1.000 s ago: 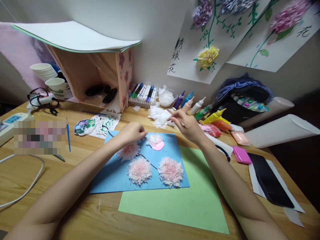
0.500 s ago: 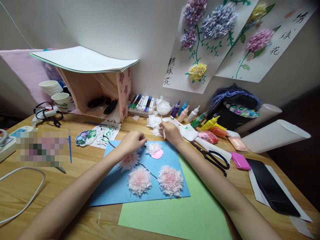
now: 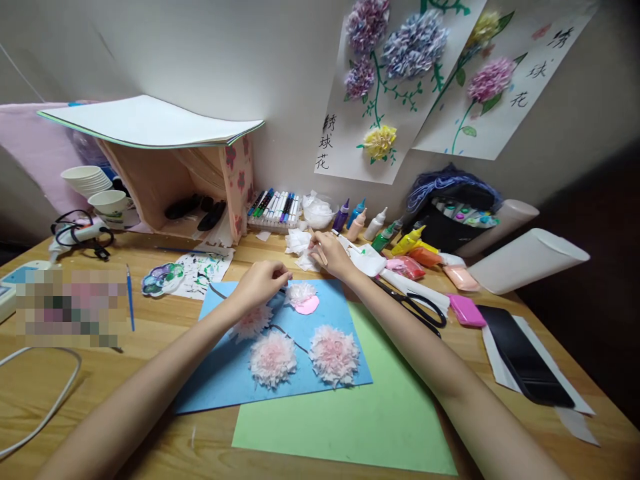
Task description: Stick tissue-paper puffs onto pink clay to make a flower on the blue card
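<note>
My right hand point(image 3: 334, 257) holds a thin wooden stick point(image 3: 324, 259), its fingers at a heap of white tissue paper pieces point(image 3: 298, 242) behind the blue sheet point(image 3: 220, 373). My left hand point(image 3: 263, 283) hovers over the sheet's upper part, fingertips pinched; I cannot make out whether anything is between them. Beside it is a pink clay disc point(image 3: 307, 306), its upper part covered by white tissue petals point(image 3: 301, 294). Fluffy pink paper flowers point(image 3: 273, 359) sit lower on the sheet along dark painted stems. Another paper flower point(image 3: 253, 321) is partly hidden by my left forearm.
Black-handled scissors point(image 3: 423, 310) and a green sheet point(image 3: 345, 427) lie by my right forearm. Paint bottles point(image 3: 384, 237), a bowl of tissue point(image 3: 318, 212) and markers point(image 3: 274, 208) stand behind. A paint palette point(image 3: 163, 279) and blue brush point(image 3: 131, 300) are left; a phone point(image 3: 525, 357) is right.
The whole view has shifted, so most things appear further left. My right hand's fingers have changed position around the stick at the tissue pieces. My left hand stays pinched beside the disc.
</note>
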`<state>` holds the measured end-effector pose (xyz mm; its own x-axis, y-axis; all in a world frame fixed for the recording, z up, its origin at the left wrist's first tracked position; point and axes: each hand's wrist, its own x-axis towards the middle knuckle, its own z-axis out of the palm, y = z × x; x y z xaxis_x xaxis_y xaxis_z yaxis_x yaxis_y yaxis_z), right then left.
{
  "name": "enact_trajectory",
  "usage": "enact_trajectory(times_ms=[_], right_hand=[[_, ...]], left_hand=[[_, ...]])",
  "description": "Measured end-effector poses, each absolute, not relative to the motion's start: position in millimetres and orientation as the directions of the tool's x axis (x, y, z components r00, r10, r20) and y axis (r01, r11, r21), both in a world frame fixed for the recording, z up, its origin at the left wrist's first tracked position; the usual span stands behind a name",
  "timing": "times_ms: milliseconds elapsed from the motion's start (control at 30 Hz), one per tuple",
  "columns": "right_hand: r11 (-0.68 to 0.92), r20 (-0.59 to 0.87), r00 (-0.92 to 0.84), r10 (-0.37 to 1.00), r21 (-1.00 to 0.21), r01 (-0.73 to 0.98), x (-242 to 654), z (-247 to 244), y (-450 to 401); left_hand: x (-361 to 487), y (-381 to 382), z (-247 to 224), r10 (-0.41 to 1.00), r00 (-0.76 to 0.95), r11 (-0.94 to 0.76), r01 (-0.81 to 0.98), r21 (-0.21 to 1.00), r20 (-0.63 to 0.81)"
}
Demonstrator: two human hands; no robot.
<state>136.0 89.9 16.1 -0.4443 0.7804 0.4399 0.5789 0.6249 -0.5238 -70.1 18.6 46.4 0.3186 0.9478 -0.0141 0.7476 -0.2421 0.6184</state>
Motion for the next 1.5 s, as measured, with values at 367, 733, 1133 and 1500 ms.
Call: enact_trajectory(times_ms=[367, 733, 1133, 1500], right_hand=[[0.48, 0.334, -0.449, 0.829, -0.837, 0.264, 148.2, 52.3, 30.6], [0.383, 0.291, -0.338, 0.895, -0.89, 0.247, 166.4, 40.8, 8.8], [0.144, -0.014, -0.577, 0.816, -0.963, 0.227, 179.8, 22.1, -17.0], [0.312, -0.018, -0.542, 0.84, -0.801, 0.51, 162.6, 41.1, -33.1]], left_hand=[[-58.6, 10.3, 54.1, 0.916, 0.341, -0.385, 0.593, 0.707, 0.213], [-47.3, -0.5, 48.6, 0.889, 0.458, -0.33, 0.599, 0.73, 0.026], [-163.3, -63.1, 45.2, 0.992, -0.123, 0.128, 0.978, 0.167, -0.039], [-163.4, -93.7, 17.2, 0.952, -0.255, 0.305, 0.827, 0.472, -0.169]])
